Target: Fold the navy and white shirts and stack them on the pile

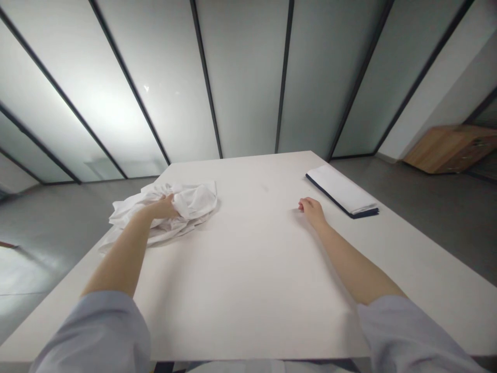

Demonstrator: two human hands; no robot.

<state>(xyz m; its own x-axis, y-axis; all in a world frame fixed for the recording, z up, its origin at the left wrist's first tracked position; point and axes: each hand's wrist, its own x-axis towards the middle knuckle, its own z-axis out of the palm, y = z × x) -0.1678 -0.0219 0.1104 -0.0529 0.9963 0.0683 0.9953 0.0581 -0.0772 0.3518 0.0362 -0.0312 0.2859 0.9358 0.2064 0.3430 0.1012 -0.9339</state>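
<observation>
A crumpled heap of white cloth [196, 201] lies at the left side of the white table [248, 269], part of it reaching the left edge. My left hand [165, 207] is in the heap, its fingers partly sunk among the folds and closed on the cloth. To the right, my right hand [312, 210] is held just over the tabletop with curled fingers, and nothing shows in it. Just beyond it, on the right, lies a neat stack of folded cloth [341, 189], white on top and dark blue beneath.
Frosted glass panels [248, 77] with dark frames stand behind the table's far edge. A wooden cabinet [450, 147] stands on the grey floor [392, 186] at the far right. A brown object [8, 245], only partly in view, is at the far left.
</observation>
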